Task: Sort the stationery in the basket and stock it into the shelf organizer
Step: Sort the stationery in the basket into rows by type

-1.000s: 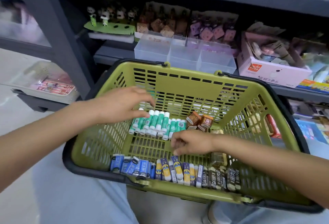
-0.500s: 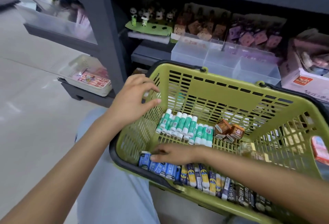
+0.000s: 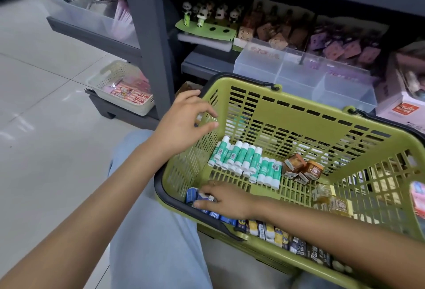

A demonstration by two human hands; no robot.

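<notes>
A green basket (image 3: pixel 299 114) rests on my lap. Inside lie several green-and-white glue sticks (image 3: pixel 246 158), small brown boxes (image 3: pixel 301 169) and a row of blue, yellow and dark eraser packs (image 3: pixel 271 231) along the near wall. My right hand (image 3: pixel 223 199) lies on the blue packs (image 3: pixel 192 194) at the row's left end, fingers curled over them. My left hand (image 3: pixel 184 125) hovers over the basket's left rim, fingers loosely spread, holding nothing. The clear shelf organizer (image 3: pixel 299 70) stands behind the basket.
A dark shelf post (image 3: pixel 149 42) rises to the left of the basket. A white tray (image 3: pixel 119 86) of pink packs sits on the bottom shelf at left. Panda figures (image 3: pixel 207 12), brown and purple charms and a white box (image 3: pixel 404 109) fill the shelf behind.
My right hand slid left along the near row onto the blue packs. My left hand drew back from the glue sticks to the basket's left rim. The view swung left.
</notes>
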